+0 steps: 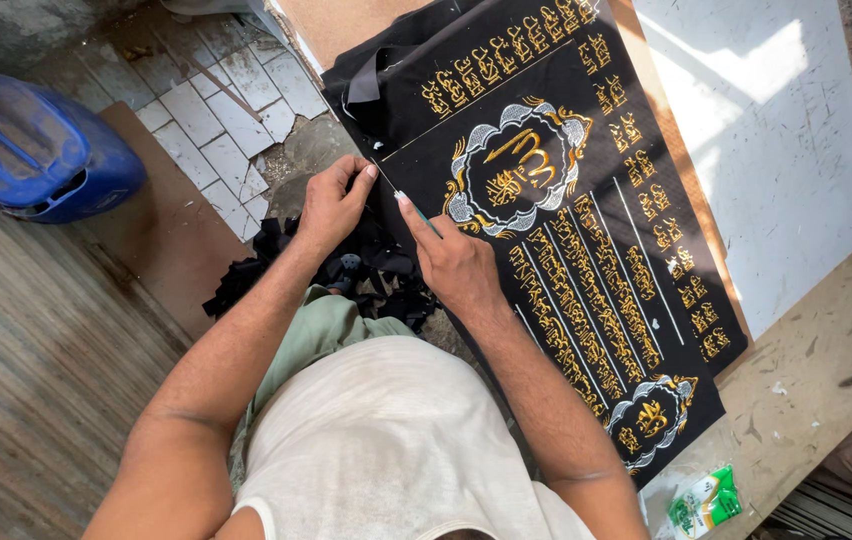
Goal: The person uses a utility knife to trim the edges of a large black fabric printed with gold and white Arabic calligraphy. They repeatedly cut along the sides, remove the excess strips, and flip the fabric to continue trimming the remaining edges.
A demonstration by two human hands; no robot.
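- One black embroidered cloth [586,250] with gold lettering
- Two gold-and-silver medallions on it
- Two hands: left hand [334,205], right hand [456,262]
- One blue jerrycan [36,150]
- One green packet [706,502]

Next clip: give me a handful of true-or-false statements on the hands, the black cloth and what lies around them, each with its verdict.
1. The black cloth bears gold embroidery. True.
2. The right hand rests on the cloth near the oval emblem. True.
3. The left hand grips the blue can. False: it pinches the edge of the cloth; the can lies apart on the floor.
4. A heap of black scraps lies below the hands. True.
5. The green packet lies on the cloth. False: it lies off the cloth, on the board near its lower corner.
6. The cloth is rolled up. False: it is spread flat.
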